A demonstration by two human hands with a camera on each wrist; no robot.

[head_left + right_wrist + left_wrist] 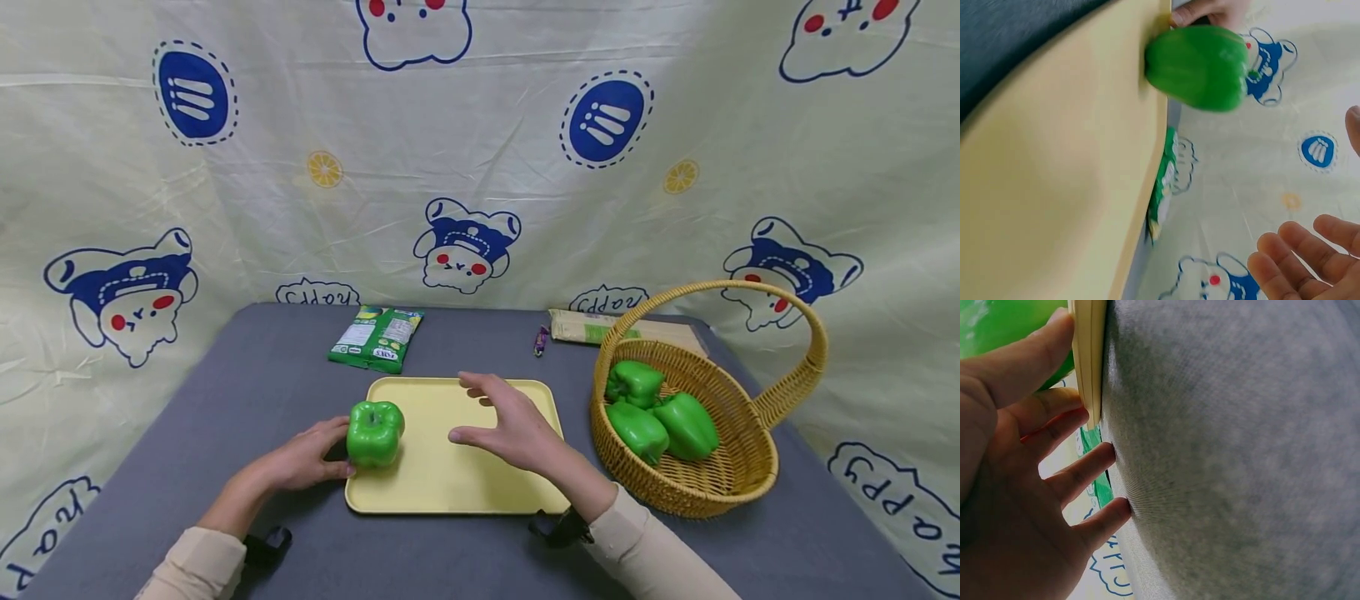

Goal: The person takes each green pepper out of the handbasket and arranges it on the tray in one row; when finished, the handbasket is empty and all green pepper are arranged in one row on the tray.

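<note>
A green bell pepper (376, 433) stands upright at the left end of the pale yellow tray (457, 483). Beside it is my left hand (307, 454), its thumb and index finger at the tray's rim (1089, 362) and the other fingertips (1102, 456) down by the grey tabletop. That hand holds nothing. Over the tray hovers my right hand (513, 425), thumb and fingers spread apart with nothing between them. In the right wrist view its fingers (1297, 253) are partly cut off, and the pepper (1200, 67) sits on the tray's far end.
A wicker basket (757, 492) with a tall handle stands at the right, holding several green peppers (686, 425). Behind the tray lie a green snack bag (377, 337), a small purple-wrapped item (541, 341) and a beige package (581, 327). A printed curtain hangs behind the table.
</note>
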